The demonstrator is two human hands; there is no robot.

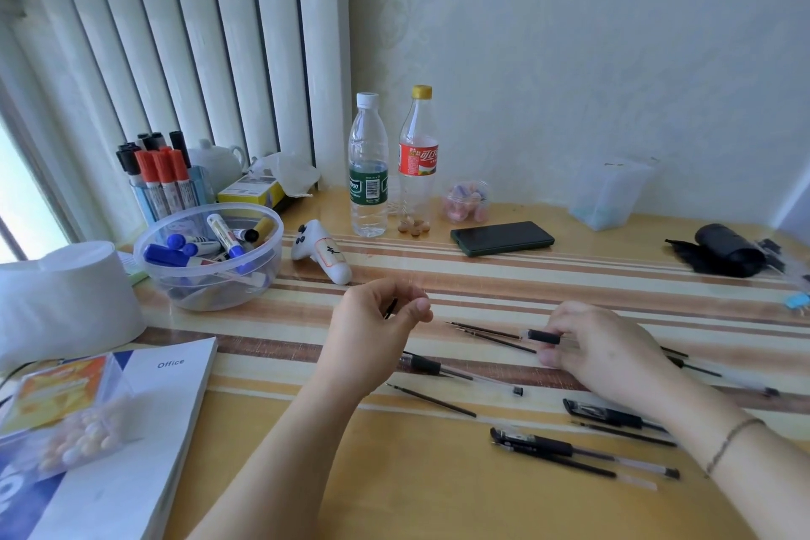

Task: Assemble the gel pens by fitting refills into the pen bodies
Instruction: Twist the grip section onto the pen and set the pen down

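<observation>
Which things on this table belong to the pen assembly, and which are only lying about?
For the job: pen body in the right hand; small dark part in the left hand; loose refill; capped pens.

Lying about: marker bowl; two bottles; phone; white controller; book.

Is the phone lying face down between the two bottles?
No: the dark phone lies flat on the table to the right of both bottles, not between them.
</observation>
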